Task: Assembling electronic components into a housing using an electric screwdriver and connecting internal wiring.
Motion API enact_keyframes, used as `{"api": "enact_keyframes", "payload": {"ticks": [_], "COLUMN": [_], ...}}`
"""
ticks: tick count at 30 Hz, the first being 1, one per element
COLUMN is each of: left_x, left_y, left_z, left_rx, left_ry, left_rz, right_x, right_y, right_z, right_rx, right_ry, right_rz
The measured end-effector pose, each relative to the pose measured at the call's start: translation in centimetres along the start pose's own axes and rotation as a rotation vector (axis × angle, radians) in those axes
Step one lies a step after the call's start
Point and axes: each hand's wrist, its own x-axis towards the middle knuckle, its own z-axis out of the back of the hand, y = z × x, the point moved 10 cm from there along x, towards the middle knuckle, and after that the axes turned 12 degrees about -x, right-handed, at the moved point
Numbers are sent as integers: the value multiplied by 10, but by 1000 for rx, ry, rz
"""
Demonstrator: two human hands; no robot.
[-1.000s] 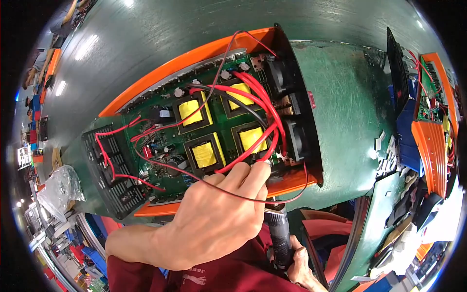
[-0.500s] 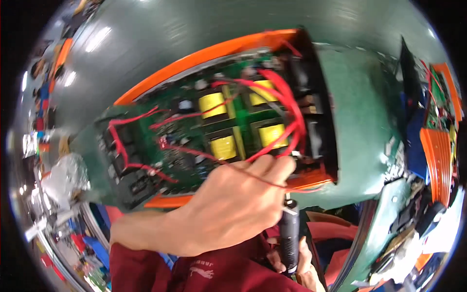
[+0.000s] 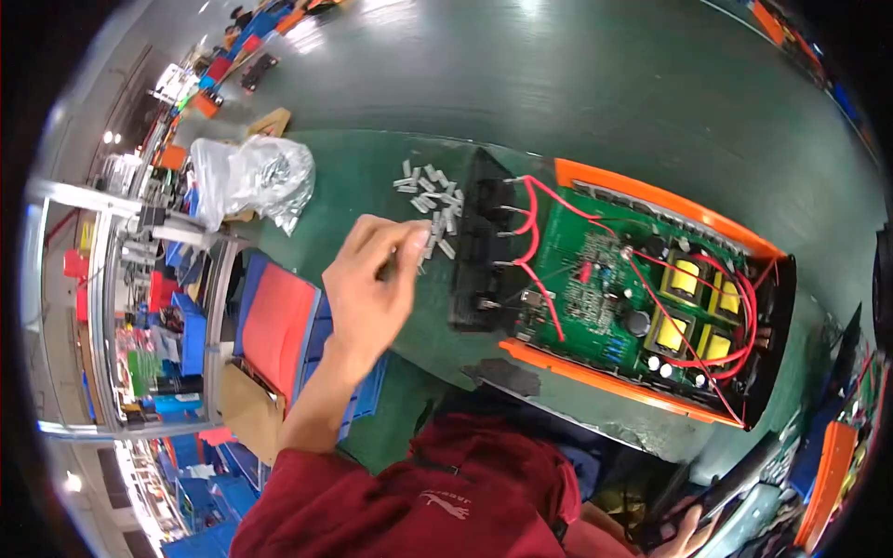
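My left hand (image 3: 367,284) reaches over the green table at the near side of a loose pile of small clear sleeves (image 3: 430,191). Its thumb and forefinger are closed together at the pile's edge; whatever is between them is too small to make out. To the right lies an open device with an orange case (image 3: 642,395) and a black end panel (image 3: 484,246). Inside it are a green circuit board (image 3: 581,246), yellow-wrapped transformers (image 3: 684,279) and red wires (image 3: 535,219). My right hand (image 3: 686,535) is low at the right, fingers curled by a dark long shape, partly cut off.
A clear plastic bag (image 3: 270,177) sits at the table's far left. Left of me stand a metal frame (image 3: 186,228), a red sheet (image 3: 279,325), a cardboard box (image 3: 249,409) and blue bins (image 3: 191,335). Another orange-cased unit (image 3: 828,479) is at the far right.
My left hand has left the wires inside the device and moved left to the sleeves. The view has swung left, so the device appears further right. My right hand's black-handled tool no longer shows clearly.
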Motion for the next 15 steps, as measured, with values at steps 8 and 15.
{"api": "enact_keyframes", "payload": {"ticks": [8,15], "left_x": [-8,19], "left_y": [111,120], "left_z": [17,-30], "left_rx": [13,-5], "left_ry": [33,290], "left_rz": [166,109], "right_x": [80,35], "right_y": [93,154], "right_z": [1,-27], "right_rx": [-529,-541], "right_ry": [-240,-343], "right_rz": [486,740]}}
